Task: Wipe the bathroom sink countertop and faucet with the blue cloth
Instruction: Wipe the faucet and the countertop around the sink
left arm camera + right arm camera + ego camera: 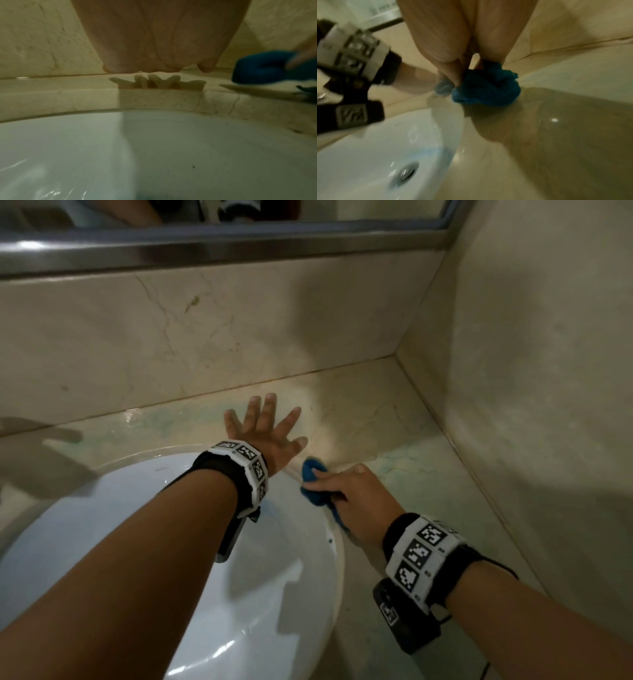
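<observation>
A bunched blue cloth [313,484] [260,67] [485,89] lies on the beige marble countertop [394,419] [556,135] at the right rim of the white sink basin [257,577] [154,148] [376,148]. My right hand [346,494] [465,54] grips the cloth with curled fingers and holds it down on the counter. My left hand [267,426] [157,47] is spread flat, fingers straight, over the counter behind the basin, just left of the cloth. No faucet shows in any view.
A marble backsplash [205,337] rises behind the counter, and a side wall [531,371] closes it on the right. A mirror with a metal frame [239,248] hangs above. The basin's drain [406,171] shows in the right wrist view. Wet streaks glisten on the counter at left.
</observation>
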`<action>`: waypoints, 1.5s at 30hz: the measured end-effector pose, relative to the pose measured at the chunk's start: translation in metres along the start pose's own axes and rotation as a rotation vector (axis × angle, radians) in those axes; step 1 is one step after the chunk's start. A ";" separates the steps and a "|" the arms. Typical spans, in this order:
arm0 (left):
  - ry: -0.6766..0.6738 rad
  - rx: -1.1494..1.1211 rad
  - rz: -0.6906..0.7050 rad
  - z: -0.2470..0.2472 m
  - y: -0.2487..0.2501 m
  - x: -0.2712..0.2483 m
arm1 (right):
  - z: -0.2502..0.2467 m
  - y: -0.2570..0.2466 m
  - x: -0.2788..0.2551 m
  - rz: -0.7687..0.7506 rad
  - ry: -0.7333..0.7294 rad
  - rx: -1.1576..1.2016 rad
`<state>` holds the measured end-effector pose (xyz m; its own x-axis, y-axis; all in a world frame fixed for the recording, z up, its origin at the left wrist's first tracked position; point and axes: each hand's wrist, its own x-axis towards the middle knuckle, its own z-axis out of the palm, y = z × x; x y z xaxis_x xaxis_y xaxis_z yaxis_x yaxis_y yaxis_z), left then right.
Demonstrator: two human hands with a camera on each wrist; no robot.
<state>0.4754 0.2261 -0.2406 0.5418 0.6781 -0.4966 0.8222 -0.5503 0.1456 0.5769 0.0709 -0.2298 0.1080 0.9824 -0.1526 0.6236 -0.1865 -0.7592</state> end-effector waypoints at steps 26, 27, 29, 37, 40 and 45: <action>-0.060 0.043 -0.009 0.010 0.009 0.013 | -0.014 0.010 0.005 0.150 -0.157 -0.545; -0.059 0.046 -0.009 0.010 0.009 0.013 | -0.010 0.007 0.003 0.142 -0.164 -0.511; -0.057 0.050 -0.006 0.009 0.009 0.013 | -0.002 0.006 -0.001 0.132 -0.147 -0.428; -0.050 0.049 -0.002 0.009 0.009 0.012 | 0.006 0.012 -0.010 0.089 -0.100 -0.248; -0.043 0.052 0.001 0.009 0.008 0.011 | 0.001 0.013 -0.009 0.063 -0.001 -0.183; -0.055 0.038 0.002 0.009 0.008 0.011 | -0.023 0.033 0.011 0.033 0.243 -0.363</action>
<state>0.4861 0.2245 -0.2527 0.5324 0.6495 -0.5429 0.8132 -0.5705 0.1148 0.6167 0.0759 -0.2420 0.2842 0.9587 0.0129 0.8439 -0.2438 -0.4778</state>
